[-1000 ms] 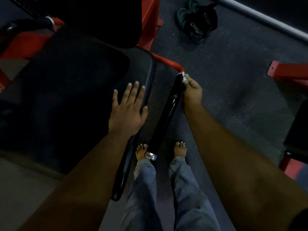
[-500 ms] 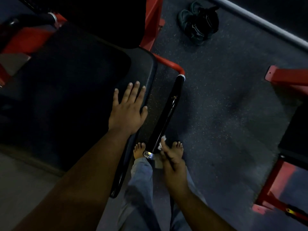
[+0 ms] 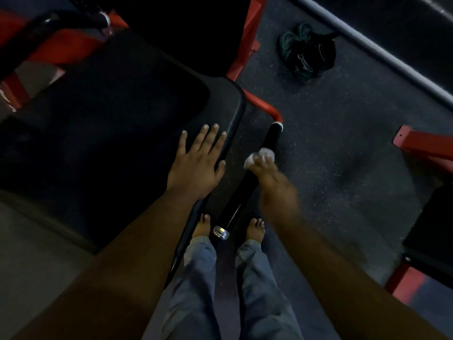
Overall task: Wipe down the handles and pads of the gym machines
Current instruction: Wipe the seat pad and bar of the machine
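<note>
Right hand (image 3: 274,185), blurred, apparently pinches a white cloth (image 3: 261,157) against the black handle (image 3: 247,177), near its red-frame end. Left hand (image 3: 196,165) lies flat on the seat pad (image 3: 110,114) beside the handle. Recommend 1 full-length wrapped stroke.

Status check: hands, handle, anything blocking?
Left hand flat on seat pad. Right hand pinching white cloth against black handle. Nothing blocking.
</note>
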A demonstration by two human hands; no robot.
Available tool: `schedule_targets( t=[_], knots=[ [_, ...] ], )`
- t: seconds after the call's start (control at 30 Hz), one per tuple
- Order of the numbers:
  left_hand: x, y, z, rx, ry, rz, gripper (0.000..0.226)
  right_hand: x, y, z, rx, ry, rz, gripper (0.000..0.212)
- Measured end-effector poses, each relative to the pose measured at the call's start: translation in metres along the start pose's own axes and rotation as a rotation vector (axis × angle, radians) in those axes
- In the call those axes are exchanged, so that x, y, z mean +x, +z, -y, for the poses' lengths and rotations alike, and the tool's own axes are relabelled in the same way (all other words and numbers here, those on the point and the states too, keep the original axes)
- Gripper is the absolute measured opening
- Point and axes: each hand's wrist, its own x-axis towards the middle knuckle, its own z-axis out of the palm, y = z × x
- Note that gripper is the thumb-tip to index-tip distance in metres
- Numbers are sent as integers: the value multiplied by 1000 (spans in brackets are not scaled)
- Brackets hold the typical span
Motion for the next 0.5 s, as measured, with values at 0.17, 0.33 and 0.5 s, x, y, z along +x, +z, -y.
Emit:
schedule_targets(
  t=[0.17, 0.33, 0.5],
  knots=[
    [-1, -3, -1, -4, 2, -3, 70, -46, 4, 19, -5, -343, 210, 45],
    [0, -1, -1, -22, -4, 3, 70, 11, -48, -12, 128, -207, 22, 34],
    [-1, 0, 0, -41, -5, -16, 70, 134, -64, -48, 10, 110, 351, 34]
  ],
)
